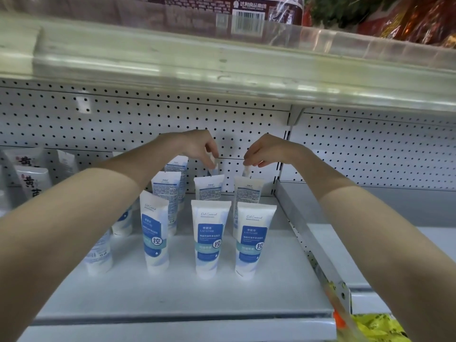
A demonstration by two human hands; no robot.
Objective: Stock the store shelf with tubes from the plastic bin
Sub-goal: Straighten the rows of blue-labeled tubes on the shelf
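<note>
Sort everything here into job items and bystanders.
Job: left hand pinching left rear tube; right hand pinching right rear tube; front-row tubes; shelf.
Just lying about: dark-lettered tubes at left; yellow packets lower right; barcoded box overhead.

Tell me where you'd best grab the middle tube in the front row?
Pinch the flat crimped top edge of the middle front tube, coming down from above. It stands upright on its cap, with the left front tube and the right front tube flanking it, so its top is probably the freest part.
</note>
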